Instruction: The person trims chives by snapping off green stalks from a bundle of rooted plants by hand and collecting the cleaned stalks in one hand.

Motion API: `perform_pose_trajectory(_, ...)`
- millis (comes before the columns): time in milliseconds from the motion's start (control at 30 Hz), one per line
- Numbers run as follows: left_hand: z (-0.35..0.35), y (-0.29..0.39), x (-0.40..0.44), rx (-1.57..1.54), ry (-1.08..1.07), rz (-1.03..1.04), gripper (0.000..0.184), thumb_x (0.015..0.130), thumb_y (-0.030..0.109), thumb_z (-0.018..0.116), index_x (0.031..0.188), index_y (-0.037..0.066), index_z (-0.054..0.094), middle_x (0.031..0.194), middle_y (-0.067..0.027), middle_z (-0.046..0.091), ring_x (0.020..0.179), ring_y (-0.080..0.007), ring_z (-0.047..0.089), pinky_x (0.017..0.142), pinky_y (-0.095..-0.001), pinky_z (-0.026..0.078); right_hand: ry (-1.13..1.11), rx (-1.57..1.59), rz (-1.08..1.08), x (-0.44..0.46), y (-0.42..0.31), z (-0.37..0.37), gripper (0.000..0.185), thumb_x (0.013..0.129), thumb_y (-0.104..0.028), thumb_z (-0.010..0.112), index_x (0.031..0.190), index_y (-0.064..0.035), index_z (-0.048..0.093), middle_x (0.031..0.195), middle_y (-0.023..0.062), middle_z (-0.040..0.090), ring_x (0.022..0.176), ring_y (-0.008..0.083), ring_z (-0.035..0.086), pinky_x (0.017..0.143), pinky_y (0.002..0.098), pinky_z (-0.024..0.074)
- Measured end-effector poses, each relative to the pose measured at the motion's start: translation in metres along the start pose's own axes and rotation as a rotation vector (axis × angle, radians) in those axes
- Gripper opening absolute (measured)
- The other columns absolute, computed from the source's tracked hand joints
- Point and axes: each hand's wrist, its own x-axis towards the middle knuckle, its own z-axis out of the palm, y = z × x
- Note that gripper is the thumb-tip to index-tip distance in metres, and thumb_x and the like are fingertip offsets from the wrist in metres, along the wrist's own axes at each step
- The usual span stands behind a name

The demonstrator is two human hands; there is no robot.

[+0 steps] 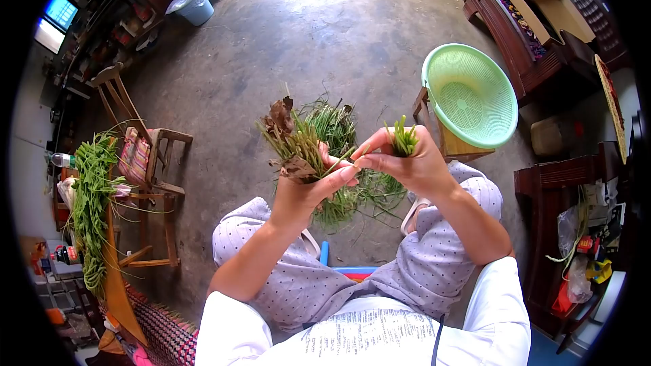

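Observation:
A thick bunch of green vegetable stems (302, 146) with withered brown leaves (279, 118) is gripped in my left hand (302, 193). My right hand (417, 163) is closed around a smaller bunch of bright green stems (405, 139), whose cut-looking ends stick up past the fingers. The fingertips of both hands meet in front of me, pinching at a thin stem (342, 158) that leans out of the left bunch. Below them, a loose pile of green stalks and trimmings (331, 122) lies on the floor, partly hidden by my hands.
A light green plastic colander (471, 91) rests on a small wooden stool (461, 142) to the right. Leafy greens (95, 196) lie on a wooden surface at the left, by a wooden chair (159, 146). A lined blue bin (195, 8) stands farther back on the concrete floor (285, 34).

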Motion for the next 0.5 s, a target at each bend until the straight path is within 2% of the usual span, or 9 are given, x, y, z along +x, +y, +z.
perform_pose_trajectory(67, 0.002, 0.007, -0.001, -0.057, -0.006, -0.131, 0.029, 0.078, 0.005, 0.067, 0.09, 0.011, 0.042, 0.08, -0.0045, 0.062, 0.069, -0.0125, 0.063, 0.048, -0.0175, 0.041, -0.042, -0.03, 0.077, -0.001, -0.005, -0.003, 0.007, 0.081, -0.002, 0.065, 0.087, 0.003, 0.064, 0.079, 0.0056, 0.066, 0.073, 0.0064, 0.06, 0.064, 0.0186, 0.0465)
perform_pose_trajectory(300, -0.003, 0.009, -0.001, -0.161, -0.061, -0.201, 0.028, 0.078, 0.008, 0.066, 0.091, 0.012, 0.041, 0.079, -0.005, 0.064, 0.068, -0.0113, 0.062, 0.045, -0.0165, 0.038, -0.017, -0.078, 0.003, -0.002, -0.009, -0.006, 0.005, 0.083, -0.002, 0.063, 0.085, 0.0016, 0.065, 0.079, 0.0028, 0.065, 0.072, 0.0058, 0.058, 0.065, 0.0193, 0.0463)
perform_pose_trajectory(367, -0.006, 0.008, 0.0, -0.195, -0.1, -0.222, 0.028, 0.078, 0.01, 0.068, 0.09, 0.012, 0.043, 0.084, -0.0076, 0.065, 0.073, -0.014, 0.064, 0.049, -0.0185, 0.039, 0.167, -0.088, -0.173, 0.001, -0.005, -0.008, 0.011, 0.082, -0.009, 0.065, 0.089, -0.0004, 0.066, 0.071, 0.0004, 0.063, 0.063, 0.0033, 0.05, 0.055, 0.0197, 0.039)
perform_pose_trajectory(400, -0.006, 0.008, 0.0, -0.195, -0.1, -0.22, 0.028, 0.078, 0.01, 0.068, 0.09, 0.012, 0.043, 0.084, -0.0076, 0.065, 0.073, -0.014, 0.064, 0.049, -0.0185, 0.039, 0.165, -0.089, -0.174, 0.002, -0.006, -0.011, 0.011, 0.082, -0.009, 0.065, 0.089, -0.0004, 0.066, 0.071, 0.0004, 0.063, 0.063, 0.0033, 0.05, 0.055, 0.0197, 0.039)
perform_pose_trajectory(467, -0.006, 0.009, -0.001, -0.217, -0.093, -0.232, 0.028, 0.078, 0.01, 0.069, 0.089, 0.012, 0.043, 0.085, -0.0075, 0.065, 0.073, -0.0141, 0.064, 0.049, -0.0187, 0.039, 0.083, -0.216, -0.106, 0.003, -0.015, -0.017, 0.018, 0.086, -0.012, 0.062, 0.102, -0.0016, 0.064, 0.07, -0.0041, 0.058, 0.061, 0.0005, 0.047, 0.053, 0.0158, 0.0357)
perform_pose_trajectory(500, -0.007, 0.008, 0.0, -0.217, -0.093, -0.23, 0.028, 0.078, 0.01, 0.069, 0.089, 0.012, 0.043, 0.085, -0.0075, 0.065, 0.073, -0.0141, 0.064, 0.049, -0.0187, 0.039, 0.09, -0.272, -0.112, 0.0, -0.021, -0.014, 0.022, 0.087, -0.013, 0.061, 0.106, -0.0022, 0.063, 0.066, -0.0056, 0.054, 0.057, 0.0, 0.041, 0.05, 0.0167, 0.0306)
